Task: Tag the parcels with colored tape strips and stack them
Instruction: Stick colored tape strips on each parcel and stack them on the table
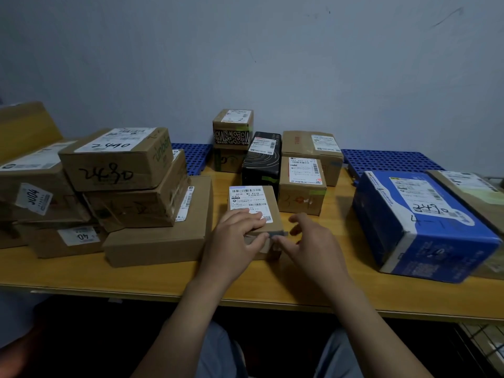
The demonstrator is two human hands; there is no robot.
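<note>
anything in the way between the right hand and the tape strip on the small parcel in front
Nothing visible. The right hand reaches the grey tape strip at the front top edge of the small parcel. The left hand rests on the parcel's top, its thumb near the strip's left end, not across it.

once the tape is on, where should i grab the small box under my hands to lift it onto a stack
Probably by its left and right side walls, coming from above. The small box stands flat with a gap on each side, while the black box stands close behind it and the tape strip sits on its front top edge.
</note>
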